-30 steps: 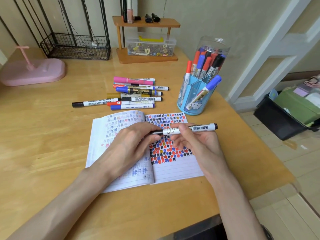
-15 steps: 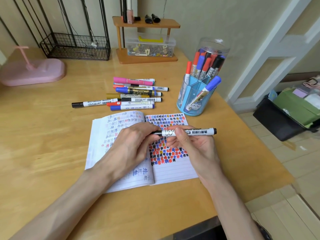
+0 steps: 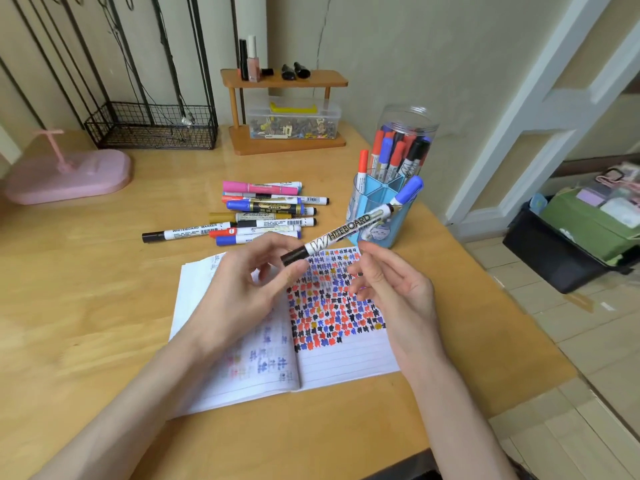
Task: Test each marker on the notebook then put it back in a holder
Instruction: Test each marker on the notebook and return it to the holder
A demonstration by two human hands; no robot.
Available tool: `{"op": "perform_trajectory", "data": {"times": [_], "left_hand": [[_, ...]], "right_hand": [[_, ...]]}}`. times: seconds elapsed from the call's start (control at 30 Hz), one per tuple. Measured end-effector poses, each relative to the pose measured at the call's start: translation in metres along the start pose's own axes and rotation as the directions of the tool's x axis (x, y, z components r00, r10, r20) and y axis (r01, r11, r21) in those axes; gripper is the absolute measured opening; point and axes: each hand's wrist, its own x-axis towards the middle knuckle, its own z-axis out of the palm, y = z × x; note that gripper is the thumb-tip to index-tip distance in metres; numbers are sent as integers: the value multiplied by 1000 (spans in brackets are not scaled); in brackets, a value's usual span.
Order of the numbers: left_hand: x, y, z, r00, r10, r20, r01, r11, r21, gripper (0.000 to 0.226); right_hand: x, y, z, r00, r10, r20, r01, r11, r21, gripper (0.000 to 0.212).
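A white whiteboard marker with a black cap slants up to the right above the open notebook. My left hand pinches it at the black cap end. Its far end points toward the blue pen holder, which has markers standing in it. My right hand hovers just right of the marker with fingers loosely curled and holds nothing. The notebook's right page is covered with red, blue and black test marks.
Several loose markers lie in a pile behind the notebook. A clear jar with more markers stands behind the blue holder. A pink stand, a wire basket and a wooden shelf line the back. The desk edge is at right.
The marker was level and held by both hands; now my right hand has let go and my left hand holds it alone, tilted toward the blue holder.
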Motion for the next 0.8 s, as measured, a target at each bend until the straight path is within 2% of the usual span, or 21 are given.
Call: {"op": "perform_trajectory", "data": {"times": [0.2, 0.5, 0.6, 0.8], "left_hand": [[25, 16, -3, 996, -9, -84, 3, 998, -63, 17], [92, 48, 10, 981, 71, -179, -97, 985, -142, 13], [119, 51, 17, 970, 135, -203, -152, 986, -68, 10], [159, 47, 42, 960, 264, -97, -225, 928, 297, 15]], "right_hand": [[4, 2, -9, 997, -10, -80, 8, 1000, -24, 30], [10, 4, -17, 995, -18, -101, 12, 998, -62, 19], [10, 8, -17, 992, -50, -119, 40, 995, -87, 18], [11, 10, -15, 990, -59, -130, 46, 993, -106, 15]]}}
